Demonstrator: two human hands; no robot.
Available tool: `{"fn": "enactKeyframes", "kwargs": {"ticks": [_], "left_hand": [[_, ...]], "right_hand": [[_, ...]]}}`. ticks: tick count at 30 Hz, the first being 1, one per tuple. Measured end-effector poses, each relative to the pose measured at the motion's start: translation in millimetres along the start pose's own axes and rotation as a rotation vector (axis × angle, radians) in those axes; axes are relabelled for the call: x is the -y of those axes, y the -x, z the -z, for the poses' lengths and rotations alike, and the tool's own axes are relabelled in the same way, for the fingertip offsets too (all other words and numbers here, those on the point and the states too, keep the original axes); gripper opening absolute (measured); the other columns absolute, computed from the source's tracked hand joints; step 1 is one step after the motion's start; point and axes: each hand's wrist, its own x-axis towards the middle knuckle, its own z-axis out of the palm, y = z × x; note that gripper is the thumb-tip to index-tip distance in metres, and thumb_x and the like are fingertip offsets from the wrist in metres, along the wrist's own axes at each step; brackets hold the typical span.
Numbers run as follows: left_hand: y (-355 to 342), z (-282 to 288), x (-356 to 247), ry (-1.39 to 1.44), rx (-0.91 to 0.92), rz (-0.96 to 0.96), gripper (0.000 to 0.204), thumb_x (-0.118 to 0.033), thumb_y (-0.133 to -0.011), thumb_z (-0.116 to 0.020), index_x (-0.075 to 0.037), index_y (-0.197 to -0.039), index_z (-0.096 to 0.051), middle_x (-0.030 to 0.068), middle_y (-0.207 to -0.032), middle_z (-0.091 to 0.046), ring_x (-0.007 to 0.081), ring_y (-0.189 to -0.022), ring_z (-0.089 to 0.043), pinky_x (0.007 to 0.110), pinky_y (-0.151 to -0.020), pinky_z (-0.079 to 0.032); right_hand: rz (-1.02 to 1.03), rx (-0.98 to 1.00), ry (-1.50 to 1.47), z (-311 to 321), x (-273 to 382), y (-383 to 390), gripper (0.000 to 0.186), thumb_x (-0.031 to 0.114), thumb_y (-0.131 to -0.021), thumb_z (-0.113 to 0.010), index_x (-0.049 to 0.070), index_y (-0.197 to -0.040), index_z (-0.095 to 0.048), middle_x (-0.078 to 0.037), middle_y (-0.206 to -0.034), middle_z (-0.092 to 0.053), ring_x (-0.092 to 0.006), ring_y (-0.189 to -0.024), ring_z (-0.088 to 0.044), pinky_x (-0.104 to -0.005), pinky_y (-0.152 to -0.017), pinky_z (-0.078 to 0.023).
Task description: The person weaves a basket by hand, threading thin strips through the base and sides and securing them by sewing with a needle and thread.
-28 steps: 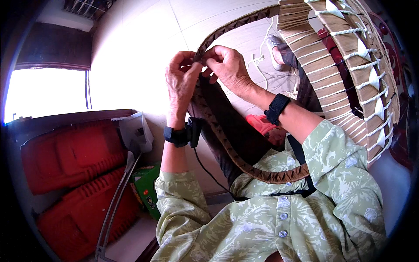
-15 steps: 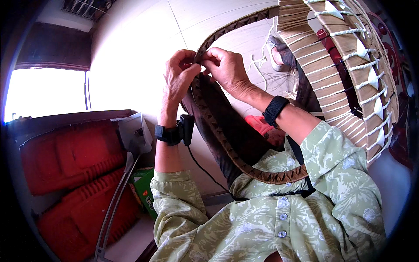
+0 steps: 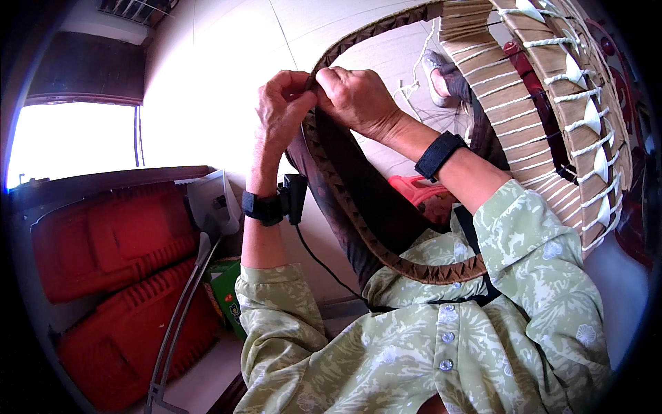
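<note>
A long, narrow brown braided strip (image 3: 441, 274) with a folded, zigzag edge loops from the top of the view down across my lap. My left hand (image 3: 276, 114) pinches its left bend between thumb and fingers. Close against it, my right hand (image 3: 358, 103) is closed on the same part of the strip, its fingertips curled out of sight. What lies exactly between the fingertips is hidden. At the upper right is a large rounded basket-like frame (image 3: 493, 96) of tan bands wrapped with white cord, and the strip's upper end reaches it.
Red moulded seat-like pieces (image 3: 117, 241) and a green box (image 3: 225, 293) are at the left, beside a curved metal bar (image 3: 183, 324). A pink-red plastic object (image 3: 414, 190) is near my lap. White cord (image 3: 407, 88) lies on the tiled floor beside a shoe (image 3: 434, 72).
My right hand has rolled over, its fingers curling more tightly at the strip. The left hand keeps its pinch nearly in place. The frame appears shifted slightly right.
</note>
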Motion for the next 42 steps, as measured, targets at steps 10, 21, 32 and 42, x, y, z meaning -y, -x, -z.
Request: {"fn": "enactKeyframes", "kwargs": {"ticks": [10, 21, 32, 42], "left_hand": [[4.2, -6.1, -6.8, -0.125, -0.066, 0.006, 0.027, -0.008, -0.082, -0.068, 0.004, -0.106, -0.070, 0.0128, -0.092, -0.074, 0.0165, -0.084, -0.071, 0.029, -0.080, -0.056], [8.8, -7.8, -13.7, 0.089, -0.052, -0.011, 0.027, -0.002, -0.086, -0.065, 0.002, -0.112, -0.068, 0.0120, -0.103, -0.071, 0.0164, -0.081, -0.070, 0.027, -0.067, -0.057], [8.4, -20.1, -11.2, 0.206, -0.066, 0.027, 0.030, 0.000, -0.089, -0.065, 0.003, -0.118, -0.060, 0.0141, -0.113, -0.065, 0.0204, -0.090, -0.071, 0.030, -0.074, -0.061], [-2.4, -15.0, -10.5, 0.222, -0.009, 0.147, 0.029, 0.000, -0.080, -0.063, 0.003, -0.108, -0.065, 0.0123, -0.089, -0.070, 0.0151, -0.081, -0.068, 0.027, -0.072, -0.055]], "right_hand": [[0.048, -0.076, -0.015, 0.9, -6.2, -6.4, 0.018, 0.020, -0.084, -0.068, 0.005, -0.093, -0.062, -0.012, -0.073, -0.069, -0.0251, -0.068, -0.072, -0.0341, -0.059, -0.058], [0.186, -0.110, -0.057, 9.6, -16.2, -14.2, 0.017, 0.016, -0.081, -0.071, 0.007, -0.086, -0.058, -0.008, -0.075, -0.065, -0.0261, -0.069, -0.069, -0.0375, -0.059, -0.055], [-0.574, 0.135, -0.606, -14.6, -5.2, 14.4, 0.011, 0.010, -0.092, -0.066, 0.001, -0.099, -0.065, -0.011, -0.073, -0.069, -0.0158, -0.064, -0.069, -0.0319, -0.059, -0.054], [-0.653, -0.064, -0.661, -12.8, 2.3, 9.9, 0.010, 0.008, -0.094, -0.060, -0.001, -0.099, -0.064, -0.009, -0.079, -0.071, -0.0130, -0.065, -0.070, -0.0268, -0.053, -0.055]]}}
